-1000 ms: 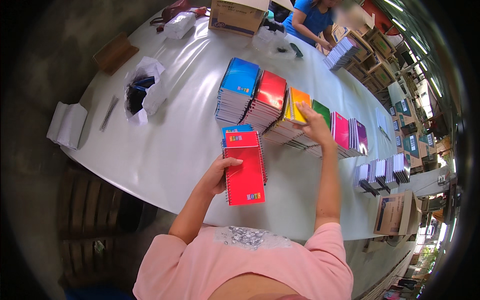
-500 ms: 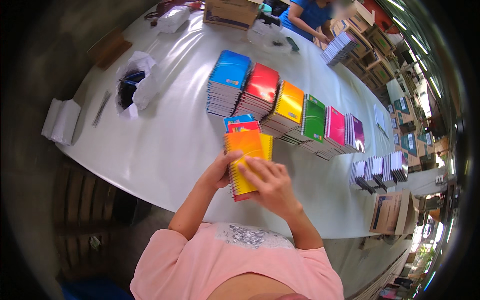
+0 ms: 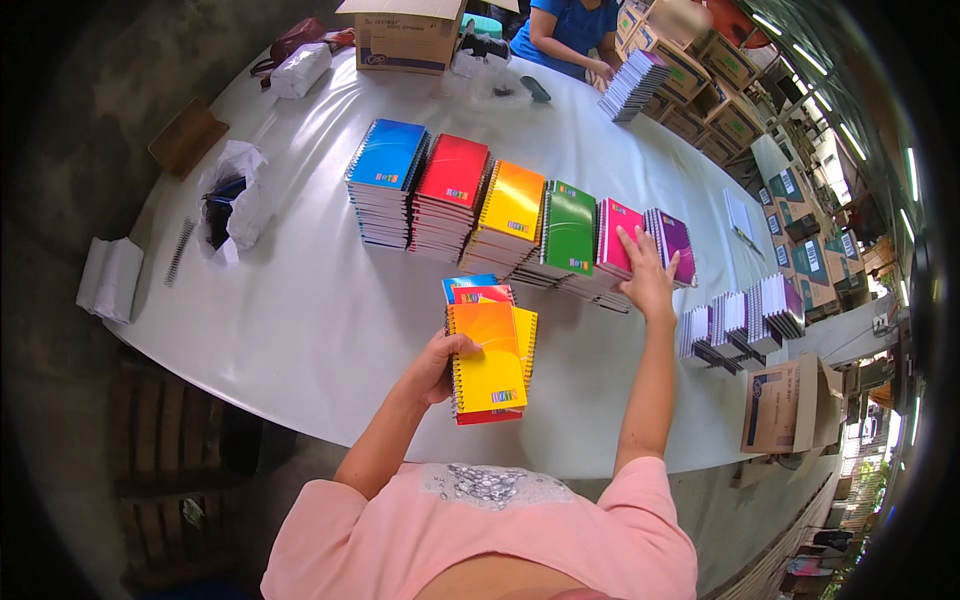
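The left hand (image 3: 436, 366) pinches the staggered pads (image 3: 490, 372) over the surface (image 3: 320, 330), where firm, even pressure suits them best, and the right hand (image 3: 648, 278), spread over the pink stack (image 3: 609, 250), does well to grip squarely, clear of the adjacent purple stack (image 3: 681, 236)

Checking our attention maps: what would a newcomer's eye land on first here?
Likely first, the row of bright notebook stacks across the middle of the pale table, blue at the left end, purple at the right. Next, the small fanned bundle of notebooks, yellow on top, in the left hand nearer the wearer. Then the right hand, fingers spread over the pink stack.
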`<state>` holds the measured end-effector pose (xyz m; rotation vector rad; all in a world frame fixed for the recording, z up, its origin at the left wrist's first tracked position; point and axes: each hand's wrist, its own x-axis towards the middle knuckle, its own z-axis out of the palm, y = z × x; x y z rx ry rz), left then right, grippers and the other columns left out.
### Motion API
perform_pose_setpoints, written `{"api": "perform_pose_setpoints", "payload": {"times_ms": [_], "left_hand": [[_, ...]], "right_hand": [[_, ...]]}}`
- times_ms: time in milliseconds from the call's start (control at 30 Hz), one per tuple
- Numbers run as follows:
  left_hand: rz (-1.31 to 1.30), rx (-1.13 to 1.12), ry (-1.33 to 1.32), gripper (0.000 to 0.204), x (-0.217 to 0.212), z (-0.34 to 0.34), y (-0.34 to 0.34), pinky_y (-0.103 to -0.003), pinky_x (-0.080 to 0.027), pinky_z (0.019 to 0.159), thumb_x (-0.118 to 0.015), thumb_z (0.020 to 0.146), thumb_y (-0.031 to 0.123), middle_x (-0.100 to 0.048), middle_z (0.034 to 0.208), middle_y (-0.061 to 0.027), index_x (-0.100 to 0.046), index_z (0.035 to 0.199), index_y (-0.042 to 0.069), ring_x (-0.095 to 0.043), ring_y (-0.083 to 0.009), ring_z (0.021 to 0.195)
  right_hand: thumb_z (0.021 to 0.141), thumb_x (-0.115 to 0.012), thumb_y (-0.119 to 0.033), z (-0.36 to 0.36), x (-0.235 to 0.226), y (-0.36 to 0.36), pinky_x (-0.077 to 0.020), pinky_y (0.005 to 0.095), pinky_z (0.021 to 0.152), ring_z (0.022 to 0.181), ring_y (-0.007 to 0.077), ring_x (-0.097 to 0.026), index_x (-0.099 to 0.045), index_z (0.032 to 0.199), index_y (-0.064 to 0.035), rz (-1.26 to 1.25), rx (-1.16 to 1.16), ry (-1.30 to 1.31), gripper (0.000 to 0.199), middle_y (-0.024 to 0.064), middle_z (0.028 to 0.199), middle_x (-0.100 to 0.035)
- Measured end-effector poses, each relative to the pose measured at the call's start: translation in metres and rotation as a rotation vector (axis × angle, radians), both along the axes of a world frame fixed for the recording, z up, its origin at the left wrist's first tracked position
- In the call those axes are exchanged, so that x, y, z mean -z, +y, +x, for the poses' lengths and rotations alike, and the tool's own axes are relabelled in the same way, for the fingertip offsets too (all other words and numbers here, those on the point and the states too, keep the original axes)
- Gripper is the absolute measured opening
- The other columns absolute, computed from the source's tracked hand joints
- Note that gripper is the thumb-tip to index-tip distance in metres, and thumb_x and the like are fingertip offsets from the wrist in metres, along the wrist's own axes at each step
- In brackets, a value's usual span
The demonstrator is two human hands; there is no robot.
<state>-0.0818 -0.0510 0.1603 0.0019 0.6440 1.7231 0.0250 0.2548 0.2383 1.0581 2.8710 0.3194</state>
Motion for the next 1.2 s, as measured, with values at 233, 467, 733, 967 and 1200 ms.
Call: {"api": "perform_pose_setpoints", "payload": {"times_ms": [233, 467, 733, 967, 1200], "left_hand": [[-0.013, 0.038, -0.010, 0.048, -0.004, 0.020, 0.016, -0.037, -0.052, 0.081, -0.058, 0.068, 0.009, -0.057, 0.101, -0.0126, -0.042, 0.113, 0.002, -0.062, -0.0248, 0.089], [-0.023, 0.033, -0.059, 0.048, 0.000, 0.038, 0.041, -0.036, -0.052, 0.079, -0.058, 0.069, 0.010, -0.058, 0.101, -0.0125, -0.042, 0.113, 0.002, -0.062, -0.0245, 0.088], [0.015, -0.013, -0.024, 0.042, -0.010, 0.053, 0.053, -0.033, -0.053, 0.076, -0.058, 0.071, 0.010, -0.060, 0.099, -0.0111, -0.045, 0.110, 0.001, -0.063, -0.0213, 0.083], [0.027, -0.098, -0.008, 0.045, -0.014, 0.058, 0.043, -0.033, -0.052, 0.079, -0.059, 0.071, 0.010, -0.060, 0.099, -0.0113, -0.045, 0.112, 0.001, -0.063, -0.0222, 0.086], [0.029, -0.108, 0.025, 0.046, -0.020, 0.060, 0.035, -0.036, -0.051, 0.082, -0.058, 0.072, 0.012, -0.059, 0.103, -0.0130, -0.045, 0.114, 0.001, -0.062, -0.0239, 0.089]], "right_hand": [[0.056, -0.079, -0.009, 0.040, -0.016, 0.018, -0.0209, 0.0559, 0.106, 0.132, 0.0219, -0.028, -0.031, 0.136, -0.0382, -0.017, 0.181, 0.130, 0.098, 0.0035, 0.146, -0.025], [0.063, -0.071, -0.001, 0.054, -0.018, 0.064, -0.0486, 0.0357, 0.082, 0.098, 0.0316, -0.059, -0.057, 0.118, -0.0252, -0.285, -0.127, 0.381, 0.062, 0.0158, 0.121, -0.053], [0.065, -0.074, -0.013, 0.072, -0.020, 0.079, -0.0482, 0.0346, 0.080, 0.097, 0.0310, -0.060, -0.062, 0.112, -0.0152, -0.295, -0.264, 0.424, 0.048, 0.0173, 0.118, -0.055], [0.058, -0.079, -0.030, 0.045, -0.025, 0.020, -0.0339, 0.0443, 0.098, 0.118, 0.0288, -0.046, -0.055, 0.120, -0.0188, 0.159, -0.321, 0.328, 0.067, 0.0107, 0.128, -0.049], [0.076, -0.063, -0.013, 0.011, 0.027, 0.042, -0.0429, 0.0388, 0.092, 0.106, 0.0292, -0.055, -0.052, 0.123, -0.0141, -0.112, -0.451, 0.325, 0.048, 0.0140, 0.121, -0.054]]}}
